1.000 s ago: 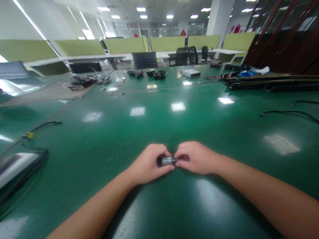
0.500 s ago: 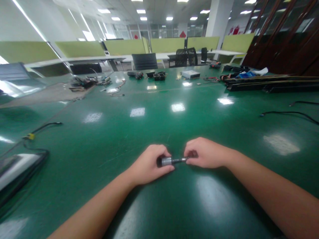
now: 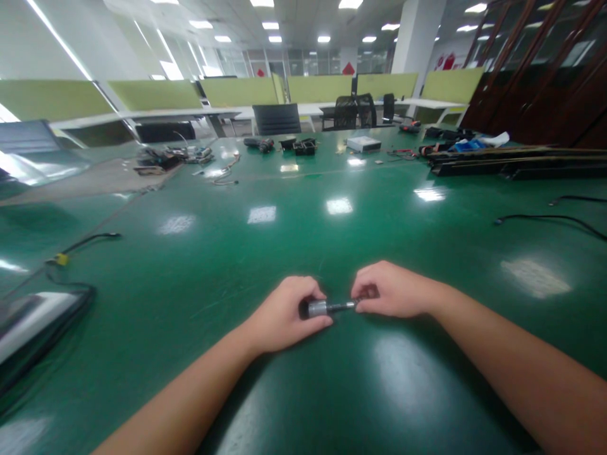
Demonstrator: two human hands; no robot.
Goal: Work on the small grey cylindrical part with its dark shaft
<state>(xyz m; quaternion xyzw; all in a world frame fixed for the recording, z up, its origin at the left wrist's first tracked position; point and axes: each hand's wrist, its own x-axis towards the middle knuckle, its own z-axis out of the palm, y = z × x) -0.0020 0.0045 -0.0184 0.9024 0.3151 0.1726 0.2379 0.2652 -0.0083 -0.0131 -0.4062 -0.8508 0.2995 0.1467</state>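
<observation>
Low over the green table (image 3: pixel 294 253) is a small screwdriver-like tool (image 3: pixel 318 308) with a dark thick end, a silver collar and a thin metal shaft, lying roughly level from left to right. My left hand (image 3: pixel 287 316) curls round the thick end, thumb on the near side and fingers on the far side, so part of that end is hidden. At the other end, the fingertips of my right hand (image 3: pixel 391 291) pinch the tip of the shaft. Exactly what kind of tool it is cannot be made out.
A thin device with a pale top (image 3: pixel 35 319) and a cable (image 3: pixel 92 239) lie at the left. Black cables (image 3: pixel 545 217) are at the right. Along the far side are electronic parts (image 3: pixel 165 158), a silver box (image 3: pixel 363 144) and long dark strips (image 3: pixel 512 161).
Both hands keep their hold on the tool, with hardly any movement. The view has shifted very slightly.
</observation>
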